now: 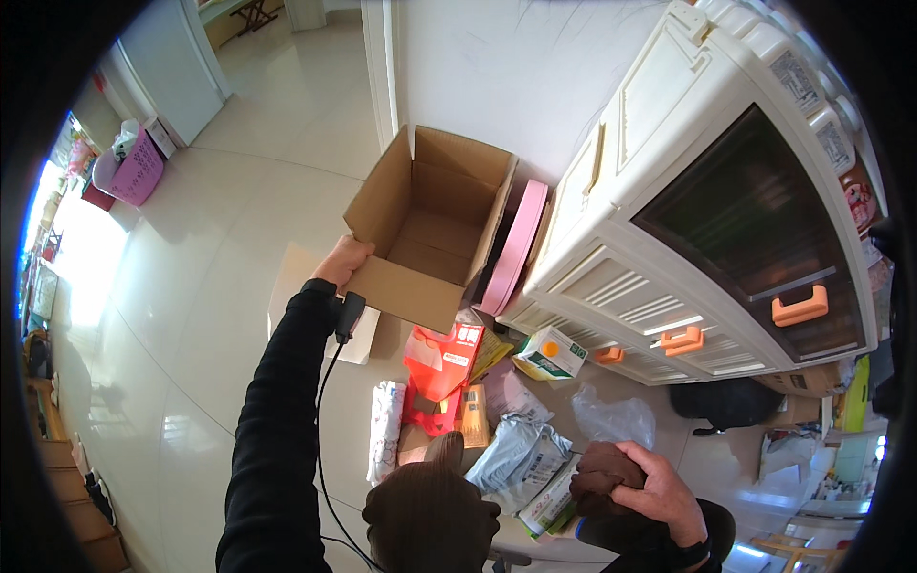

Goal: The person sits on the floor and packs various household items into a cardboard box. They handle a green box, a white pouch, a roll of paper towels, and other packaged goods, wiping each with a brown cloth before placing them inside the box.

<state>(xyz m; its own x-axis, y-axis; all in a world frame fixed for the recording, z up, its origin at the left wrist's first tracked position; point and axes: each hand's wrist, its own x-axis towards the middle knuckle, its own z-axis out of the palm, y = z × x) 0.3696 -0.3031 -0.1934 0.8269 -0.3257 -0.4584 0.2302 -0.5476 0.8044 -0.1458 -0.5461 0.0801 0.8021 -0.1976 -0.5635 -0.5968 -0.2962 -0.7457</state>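
Observation:
With my left hand (342, 259) I grip the left front corner of an open cardboard box (437, 247), thumb over the edge. The box stands by the wall, and its inside looks bare. My right hand (663, 494) is closed on a crumpled brown bundle (607, 474), whose material is unclear. Near that hand lie a silver-grey plastic mailer (517, 455) and a green-and-white pack (551, 501). Closer to the box are a red bag (438, 364), a green-and-white carton (550, 352) and a white patterned roll (385, 430).
A cream plastic cabinet (609, 236) with orange handles stands at the right. A pink round-edged item (514, 251) leans between it and the box. Clear plastic (613, 417) lies on the floor. A dark brown rounded shape (430, 519) blocks the lower middle. A purple basket (132, 172) stands far left.

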